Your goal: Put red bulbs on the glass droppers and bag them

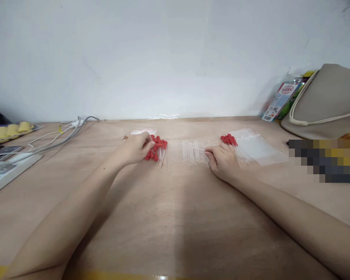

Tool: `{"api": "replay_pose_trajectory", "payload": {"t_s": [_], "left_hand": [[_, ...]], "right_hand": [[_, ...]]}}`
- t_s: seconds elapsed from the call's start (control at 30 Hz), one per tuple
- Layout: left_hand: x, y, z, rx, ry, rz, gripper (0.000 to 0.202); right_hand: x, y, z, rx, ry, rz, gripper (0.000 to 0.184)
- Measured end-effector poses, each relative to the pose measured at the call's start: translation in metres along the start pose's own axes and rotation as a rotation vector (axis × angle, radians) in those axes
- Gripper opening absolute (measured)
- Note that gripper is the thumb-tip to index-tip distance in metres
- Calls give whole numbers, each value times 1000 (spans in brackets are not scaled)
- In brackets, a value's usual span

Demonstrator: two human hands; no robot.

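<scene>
A person's left hand [141, 147] and right hand [223, 160] work over slender parts on a pale wood-grain tabletop [175, 217], close to the back edge where it meets a white wall [163, 58]. The left thumb and forefinger appear clamped on a slim, glossy red cap [158, 145], above a heap of red caps [152, 155]. The right fingertips are pinched on one end of a thin, straight white stick [198, 149], held over a row of clear, needle-thin plastic sticks [188, 151]; whether it touches them cannot be told. Beside the right hand lie red-capped sticks [229, 139], next to a translucent plastic bag [259, 149].

Pieces this slight probably call for a light pinch near the end, so that the stick neither bends nor rolls, and for knuckles kept above the row (loosely laid, it could scatter at a brush).

The white stick's free end points left, toward the left hand, its long axis nearly parallel to the tabletop's back edge. It thus crosses the clear sticks, which run roughly from back edge to front. The pinched red cap also lies sideways, its free end toward the right hand.
</scene>
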State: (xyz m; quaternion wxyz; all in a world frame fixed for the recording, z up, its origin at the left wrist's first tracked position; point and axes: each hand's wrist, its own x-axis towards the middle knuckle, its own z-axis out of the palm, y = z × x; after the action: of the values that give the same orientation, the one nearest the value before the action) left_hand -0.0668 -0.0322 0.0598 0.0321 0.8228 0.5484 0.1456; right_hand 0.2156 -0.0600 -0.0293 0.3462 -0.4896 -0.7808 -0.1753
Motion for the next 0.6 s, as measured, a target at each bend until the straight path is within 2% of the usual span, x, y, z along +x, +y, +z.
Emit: {"api": "replay_pose_trajectory", "payload": {"t_s": [0.1,0.2,0.3,0.47,0.6], "left_hand": [[-10,22,22,-288,22,240,13],[-20,38,50,-338,-23,393,9],[-27,42,67,-274,-32,434,12],[-27,43,80,-243,126,491,33],[-23,47,89,-286,178,494,17]], "right_hand": [[-2,-1,2,51,5,-47,21],[-5,0,3,114,-7,-95,16],[-6,1,5,149,-9,-109,13],[-7,0,7,152,-20,-124,17],[-8,0,6,162,-16,-133,21]]}}
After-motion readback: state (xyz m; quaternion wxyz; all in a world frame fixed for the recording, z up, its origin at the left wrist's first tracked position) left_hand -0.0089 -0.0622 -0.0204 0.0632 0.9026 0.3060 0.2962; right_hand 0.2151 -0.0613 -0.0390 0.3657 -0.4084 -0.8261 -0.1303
